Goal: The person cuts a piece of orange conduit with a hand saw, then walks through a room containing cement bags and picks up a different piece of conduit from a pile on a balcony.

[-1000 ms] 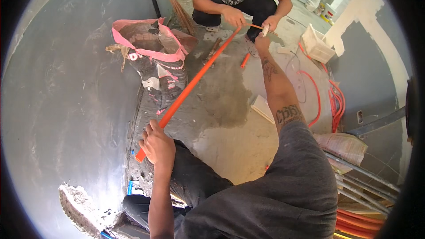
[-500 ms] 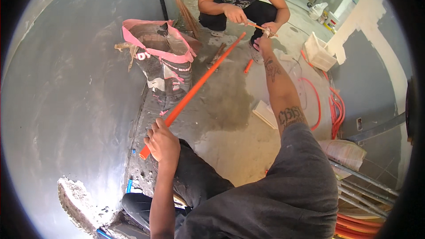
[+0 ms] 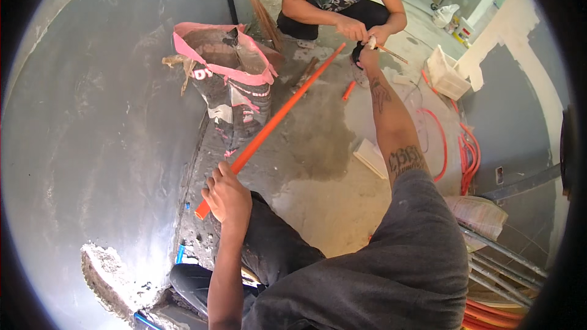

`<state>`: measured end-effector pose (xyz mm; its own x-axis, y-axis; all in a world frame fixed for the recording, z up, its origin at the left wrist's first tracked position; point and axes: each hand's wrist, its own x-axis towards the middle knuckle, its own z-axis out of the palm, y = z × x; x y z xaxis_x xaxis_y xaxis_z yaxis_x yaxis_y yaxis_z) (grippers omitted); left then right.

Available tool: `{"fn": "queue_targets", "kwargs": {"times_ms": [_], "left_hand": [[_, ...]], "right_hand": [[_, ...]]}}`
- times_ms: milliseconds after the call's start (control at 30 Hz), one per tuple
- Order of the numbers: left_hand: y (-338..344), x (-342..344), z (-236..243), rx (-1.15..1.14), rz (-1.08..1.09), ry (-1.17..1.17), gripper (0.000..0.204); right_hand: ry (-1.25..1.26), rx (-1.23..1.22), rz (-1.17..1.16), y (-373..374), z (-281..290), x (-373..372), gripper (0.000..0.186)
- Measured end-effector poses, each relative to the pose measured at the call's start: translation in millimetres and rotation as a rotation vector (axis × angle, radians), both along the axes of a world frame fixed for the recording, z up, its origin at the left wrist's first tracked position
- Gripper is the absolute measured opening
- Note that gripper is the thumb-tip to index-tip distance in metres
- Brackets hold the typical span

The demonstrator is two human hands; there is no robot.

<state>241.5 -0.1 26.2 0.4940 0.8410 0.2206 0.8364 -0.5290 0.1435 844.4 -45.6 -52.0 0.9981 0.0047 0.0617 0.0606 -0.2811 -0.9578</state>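
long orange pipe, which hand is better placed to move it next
Probably left: the left hand grips the long orange pipe by its near end; the right hand is stretched out by the co-worker's hands.

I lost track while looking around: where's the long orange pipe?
In the head view, the long orange pipe slants up from the left hand, mostly left of centre, passing right of the pink-rimmed sack.

The grey floor [image 3: 318, 220] bears a dark damp patch [image 3: 321, 153] across its middle. Along its left edge stands a pink-rimmed bag [image 3: 239, 96]. A short orange pipe [image 3: 349, 90] lies toward the far side, a white slab [image 3: 370, 157] right of the middle, and a white box [image 3: 449, 74] and red hoses [image 3: 469, 162] near the right edge
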Motion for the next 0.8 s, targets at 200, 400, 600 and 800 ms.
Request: {"fn": "queue_targets", "kwargs": {"times_ms": [200, 400, 600, 800], "left_hand": [[3, 1, 0, -0.008, 0.014, -0.004, 0.013], [6, 2, -1, -0.017, 0.018, 0.011, 0.011], [4, 5, 1, -0.007, -0.013, 0.011, 0.011], [4, -1, 0, -0.008, -0.002, 0.030, 0.013]], "right_hand": [[-0.036, -0.085, 0.099, 19, 19, -2, 0.043], [-0.215, -0.174, -0.245, 21, 36, -27, 0.048], [-0.452, -0.382, -0.169, -40, 33, 4, 0.039], [-0.302, -0.297, -0.084, -48, 30, -11, 0.046]]}}
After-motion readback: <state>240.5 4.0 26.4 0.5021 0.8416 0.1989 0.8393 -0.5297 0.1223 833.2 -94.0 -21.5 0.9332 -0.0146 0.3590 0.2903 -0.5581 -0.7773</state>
